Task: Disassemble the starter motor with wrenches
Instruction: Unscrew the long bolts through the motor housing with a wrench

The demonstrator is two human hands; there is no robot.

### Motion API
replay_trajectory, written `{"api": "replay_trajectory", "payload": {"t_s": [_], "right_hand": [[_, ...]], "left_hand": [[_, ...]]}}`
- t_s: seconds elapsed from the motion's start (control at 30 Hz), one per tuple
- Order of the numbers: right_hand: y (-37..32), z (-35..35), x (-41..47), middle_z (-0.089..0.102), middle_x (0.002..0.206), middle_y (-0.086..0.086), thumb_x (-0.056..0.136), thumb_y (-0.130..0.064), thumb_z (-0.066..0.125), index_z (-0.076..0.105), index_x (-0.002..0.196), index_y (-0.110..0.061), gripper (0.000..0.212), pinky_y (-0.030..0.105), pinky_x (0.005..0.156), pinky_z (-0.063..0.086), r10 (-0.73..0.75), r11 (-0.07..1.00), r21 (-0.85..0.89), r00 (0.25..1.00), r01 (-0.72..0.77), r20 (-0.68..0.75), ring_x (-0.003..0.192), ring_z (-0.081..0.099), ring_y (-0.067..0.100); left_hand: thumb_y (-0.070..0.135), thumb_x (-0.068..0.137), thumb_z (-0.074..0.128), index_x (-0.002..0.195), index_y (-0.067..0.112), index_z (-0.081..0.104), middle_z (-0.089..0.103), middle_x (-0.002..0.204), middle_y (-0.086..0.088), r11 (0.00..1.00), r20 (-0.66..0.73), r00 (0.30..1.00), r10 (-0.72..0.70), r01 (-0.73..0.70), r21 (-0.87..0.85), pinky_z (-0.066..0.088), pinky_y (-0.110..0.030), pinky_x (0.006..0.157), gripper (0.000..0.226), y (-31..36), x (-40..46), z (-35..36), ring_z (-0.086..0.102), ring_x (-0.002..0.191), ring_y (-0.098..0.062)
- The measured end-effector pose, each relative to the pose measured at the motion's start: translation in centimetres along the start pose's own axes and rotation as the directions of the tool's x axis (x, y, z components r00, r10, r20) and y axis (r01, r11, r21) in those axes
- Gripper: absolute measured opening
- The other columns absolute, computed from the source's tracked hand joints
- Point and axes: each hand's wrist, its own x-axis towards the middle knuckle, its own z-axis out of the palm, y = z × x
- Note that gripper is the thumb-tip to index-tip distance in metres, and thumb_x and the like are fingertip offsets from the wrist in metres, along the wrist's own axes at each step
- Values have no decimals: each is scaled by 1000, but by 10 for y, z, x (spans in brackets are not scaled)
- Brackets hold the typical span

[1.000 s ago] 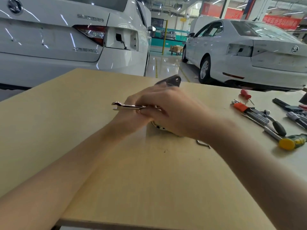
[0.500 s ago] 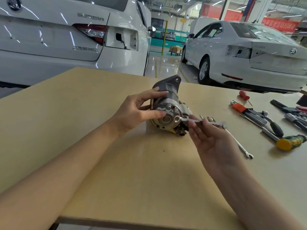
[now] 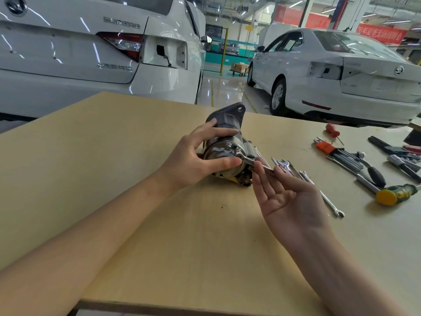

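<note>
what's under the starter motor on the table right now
The starter motor lies on the bare wooden table, steadied by the left hand. A yellow bit shows beneath its near end; the motor covers anything else underneath.

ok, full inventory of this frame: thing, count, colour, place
Silver-grey metal starter motor: 1, table centre, lying on its side.
Slim silver wrench: 1, on a motor end bolt.
Loose silver wrenches: several, right of motor.
Orange-holder hex key set: 1, right.
Red-handled screwdriver: 1, far right.
Yellow-green handled tool: 1, right edge.
Pale wooden table: 1.
White cars: 2, behind.
Left hand: holds motor.
Right hand: palm up, fingers pinch the wrench.
</note>
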Motion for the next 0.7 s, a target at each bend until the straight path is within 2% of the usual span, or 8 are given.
{"api": "replay_trajectory", "payload": {"t_s": [0.1, 0.2, 0.33, 0.4, 0.47, 0.53, 0.6, 0.7], "right_hand": [[0, 1, -1, 74, 90, 18, 71, 3, 56, 68, 63, 0, 15, 31, 64, 60, 13, 1000, 3, 1000, -13, 21, 77, 74, 23], [0, -2, 0, 73, 81, 16, 73, 2, 57, 69, 52, -3, 25, 30, 62, 60, 15, 999, -34, 1000, -16, -26, 72, 74, 22], [2, -7, 1, 69, 68, 13, 64, 5, 63, 66, 70, 3, 7, 22, 49, 56, -20, 998, -60, 994, 14, -110, 58, 71, 18], [2, -13, 4, 67, 66, 10, 66, 7, 65, 61, 85, 2, 20, 19, 47, 54, -75, 988, -143, 988, 56, -135, 58, 70, 16], [-1, -18, 6, 66, 70, 6, 67, 0, 73, 62, 89, -2, 24, 20, 51, 53, -157, 933, -345, 977, 98, -146, 62, 67, 14], [-5, -22, 6, 66, 69, 0, 62, -16, 80, 73, 79, -10, 20, 23, 59, 49, -254, 771, -620, 963, 146, -89, 66, 61, 11], [-8, -25, 4, 66, 64, -9, 71, -26, 79, 77, 75, -21, 7, 19, 64, 45, -344, 488, -839, 936, 242, 70, 64, 57, 5], [-7, -28, 4, 65, 66, -8, 87, -22, 67, 70, 74, -31, 16, 22, 65, 45, -379, 139, -897, 859, 420, 344, 63, 57, 10]], "left_hand": [[43, 64, 78, 99, 60, 65, 41, 152, -3, 999, -44, 999, 24, -25, -22, 45, -11, 91, 41, -4, 1, 4, 27, 142, 4], [42, 65, 79, 99, 59, 67, 43, 151, -5, 999, -52, 998, 20, -22, -42, 46, -11, 88, 40, -5, 1, 4, 28, 141, 5], [55, 60, 73, 98, 62, 66, 45, 150, -4, 999, -52, 998, 29, -31, -40, 47, -16, 90, 39, -3, 1, 5, 29, 140, 7], [56, 60, 72, 98, 62, 67, 46, 149, -4, 999, -62, 998, 30, -33, -35, 48, -16, 89, 39, -4, 0, 5, 30, 139, 8], [56, 60, 72, 98, 62, 66, 46, 149, -4, 999, -66, 997, 34, -36, -35, 47, -11, 86, 39, -4, 0, 6, 31, 139, 7], [56, 61, 72, 97, 63, 66, 47, 148, -5, 999, -70, 997, 34, -36, -29, 44, -6, 85, 38, -5, 1, 7, 32, 139, 6], [56, 61, 72, 96, 63, 66, 49, 146, -6, 999, -78, 996, 36, -38, -26, 41, -2, 84, 36, -6, 2, 8, 32, 139, 5], [56, 61, 72, 96, 63, 66, 49, 146, -6, 999, -74, 996, 39, -41, -26, 43, -5, 85, 37, -6, 2, 7, 32, 139, 6]]}}
